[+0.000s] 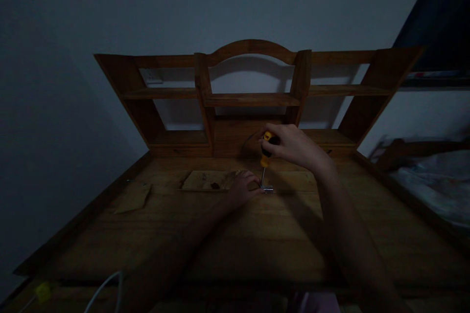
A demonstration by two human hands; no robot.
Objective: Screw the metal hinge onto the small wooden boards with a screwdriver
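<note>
My right hand [292, 145] is wrapped round the yellow and black handle of a screwdriver [265, 158] held upright. Its shaft points down onto a small metal bracket [267, 188] on the wooden desk top [257, 234]. My left hand [243, 187] rests on the desk right beside the bracket, fingers curled against it and a flat wooden board [207, 180]. Whether the left fingers pinch the bracket is hidden in the dim light.
A wooden hutch with shelves [253, 100] rises at the back of the desk. A small flat wood piece [132, 198] lies at the left. A white cable [105, 288] and a yellow object [43, 292] sit at the near left edge. A bed [433, 181] is at the right.
</note>
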